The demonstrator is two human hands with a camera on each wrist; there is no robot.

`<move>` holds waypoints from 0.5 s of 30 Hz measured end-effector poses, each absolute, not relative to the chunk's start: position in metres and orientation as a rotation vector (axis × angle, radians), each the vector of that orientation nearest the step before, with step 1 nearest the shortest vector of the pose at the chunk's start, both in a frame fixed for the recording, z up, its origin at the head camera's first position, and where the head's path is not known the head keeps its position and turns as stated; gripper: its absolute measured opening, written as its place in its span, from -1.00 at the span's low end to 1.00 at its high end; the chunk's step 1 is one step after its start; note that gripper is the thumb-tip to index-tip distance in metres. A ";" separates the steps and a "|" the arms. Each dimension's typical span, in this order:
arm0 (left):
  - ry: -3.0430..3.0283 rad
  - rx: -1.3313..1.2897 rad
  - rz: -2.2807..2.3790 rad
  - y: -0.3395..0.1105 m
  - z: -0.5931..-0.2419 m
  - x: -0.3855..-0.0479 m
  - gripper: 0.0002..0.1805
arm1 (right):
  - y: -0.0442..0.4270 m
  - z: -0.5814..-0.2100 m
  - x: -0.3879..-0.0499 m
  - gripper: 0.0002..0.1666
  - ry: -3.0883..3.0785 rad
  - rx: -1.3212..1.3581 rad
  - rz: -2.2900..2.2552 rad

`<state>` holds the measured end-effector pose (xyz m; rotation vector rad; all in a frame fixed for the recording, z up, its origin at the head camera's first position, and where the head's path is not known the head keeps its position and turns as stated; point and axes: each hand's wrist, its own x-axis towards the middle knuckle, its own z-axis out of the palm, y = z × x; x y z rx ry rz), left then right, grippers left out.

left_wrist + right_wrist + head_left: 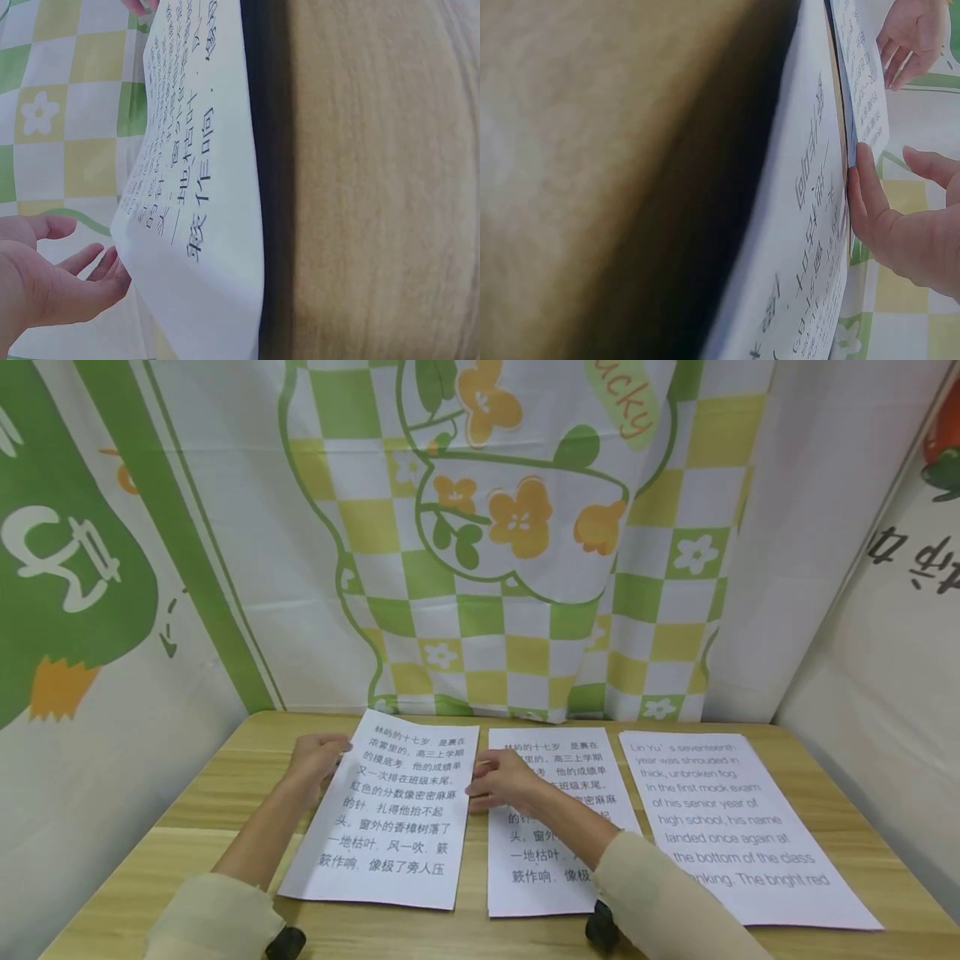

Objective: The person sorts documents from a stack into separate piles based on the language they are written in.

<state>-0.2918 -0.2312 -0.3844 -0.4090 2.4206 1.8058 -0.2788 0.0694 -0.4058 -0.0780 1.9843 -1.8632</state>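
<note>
Backdrop, head view: white fabric curtain with green-yellow checks and orange flowers point(517, 635), just beyond both hands. Below them, light-brown wood-grain bench point(187, 860). White paper sheet with black Chinese print point(390, 818) lies between the hands, tilted a bit. Left hand point(315, 764): fingers loose, not clenched, tips touching that sheet's left edge near the top. Right hand point(506, 781): fingers extended, tips at the same sheet's right edge, no clench. Second white sheet with black Chinese print point(592, 793) sits under and beside the right hand, partly covered by hand and forearm. White papers with grey English print point(720, 827) lie further right of the right hand, apart from it. Both arms in pale beige sleeves point(217, 918).

Left wrist view: left hand relaxed, thumb apart from fingers, fingertips at a corner of the first sheet, some of them partly hidden. Sheet bends near that hand; bench on its far side. Bit of right hand shows across the sheet.

Right wrist view: right hand unclenched, thumb spread away, fingertips against the first sheet's edge. Second sheet runs along below those fingers, close up. Left hand across the first sheet, fingers loosely bent; exact contact can't be told here.
</note>
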 end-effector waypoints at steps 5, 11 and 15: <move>2.417 -0.404 1.808 -0.232 -0.387 -0.292 -0.39 | 0.070 -0.405 -0.276 -0.02 1.967 -0.112 -1.885; 2.431 -0.392 1.776 -0.234 -0.390 -0.291 -0.37 | 0.070 -0.405 -0.277 -0.02 1.977 -0.135 -1.864; 2.453 -0.409 1.730 -0.235 -0.393 -0.293 -0.37 | 0.071 -0.406 -0.277 -0.01 2.007 -0.147 -1.831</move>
